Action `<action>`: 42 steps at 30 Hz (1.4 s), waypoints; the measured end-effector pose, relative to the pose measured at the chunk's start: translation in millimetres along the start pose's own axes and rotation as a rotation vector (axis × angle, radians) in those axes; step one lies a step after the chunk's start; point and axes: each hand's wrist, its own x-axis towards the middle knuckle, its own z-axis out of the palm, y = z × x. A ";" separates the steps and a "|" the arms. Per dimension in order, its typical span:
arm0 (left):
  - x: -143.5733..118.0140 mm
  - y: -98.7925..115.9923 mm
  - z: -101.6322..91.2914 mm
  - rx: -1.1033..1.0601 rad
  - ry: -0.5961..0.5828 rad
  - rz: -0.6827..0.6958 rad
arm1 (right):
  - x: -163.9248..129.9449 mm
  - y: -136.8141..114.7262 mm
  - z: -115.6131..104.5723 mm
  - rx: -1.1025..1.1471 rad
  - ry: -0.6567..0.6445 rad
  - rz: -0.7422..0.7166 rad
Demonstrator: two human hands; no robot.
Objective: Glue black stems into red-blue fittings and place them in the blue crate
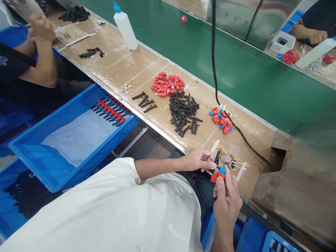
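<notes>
My left hand (201, 161) is closed in a pinch beside a black stick-shaped plastic part (217, 157), which seems to be held at its fingertips; its lower end is partly hidden. In my right hand (228, 196), thumb and fingers grip a small red-and-blue plastic piece (221, 173), red below and blue on top. Both hands are close together over the bench's near edge. Just beyond them stand small clear jars (232, 165), one with several thin wooden sticks (240, 164) in it.
The bench holds red pieces (168, 84), black parts (185, 112) and red-blue pieces (222, 120). A black cable (244, 140) crosses it near a squeeze bottle (126, 29). A blue bin (34, 147) with assembled pieces sits left. Another person's hands (42, 28) are at far left.
</notes>
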 end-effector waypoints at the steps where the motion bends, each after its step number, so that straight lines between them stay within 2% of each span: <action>1: -0.4 1.2 -1.1 0.010 -0.011 0.011 | -0.9 -1.8 1.7 0.025 0.003 0.015; 5: -2.5 3.9 -2.9 0.031 -0.041 0.053 | -5.1 -6.1 9.8 0.061 0.035 0.000; 10: -6.3 6.0 1.5 0.052 -0.003 0.114 | -9.9 -7.3 21.0 0.101 0.094 -0.003; 15: -8.5 4.4 4.8 0.073 0.028 0.107 | -10.6 -4.8 29.2 0.136 0.138 -0.018; 20: -8.3 1.9 8.6 0.030 0.070 0.130 | -3.1 3.6 23.1 0.153 0.116 0.013; 22: -6.7 2.1 10.4 -0.019 0.089 0.163 | 2.6 7.2 18.2 0.250 0.121 0.059; 24: -4.2 2.3 11.0 -0.072 0.081 0.173 | 8.0 9.5 14.5 0.440 0.072 0.142; 26: -2.1 2.2 10.3 -0.108 0.056 0.182 | 11.3 10.2 12.9 0.616 -0.044 0.232; 28: -1.7 1.7 9.1 -0.098 0.053 0.210 | 11.7 9.6 13.3 0.677 -0.132 0.284; 31: -5.8 0.8 9.4 -0.055 0.040 0.235 | 9.2 8.1 15.1 0.530 -0.060 0.208; 34: -13.6 0.0 13.7 -0.125 -0.030 0.272 | 8.2 7.0 15.5 0.125 0.149 -0.118; 37: -21.2 -0.2 19.2 -0.174 -0.036 0.283 | 8.9 7.1 14.7 -0.238 0.261 -0.421; 39: -25.2 0.2 22.1 -0.188 -0.020 0.245 | 8.2 8.3 14.3 -0.361 0.279 -0.481; 42: -29.6 0.9 25.7 -0.243 -0.032 0.184 | 4.1 11.0 14.5 -0.440 0.307 -0.482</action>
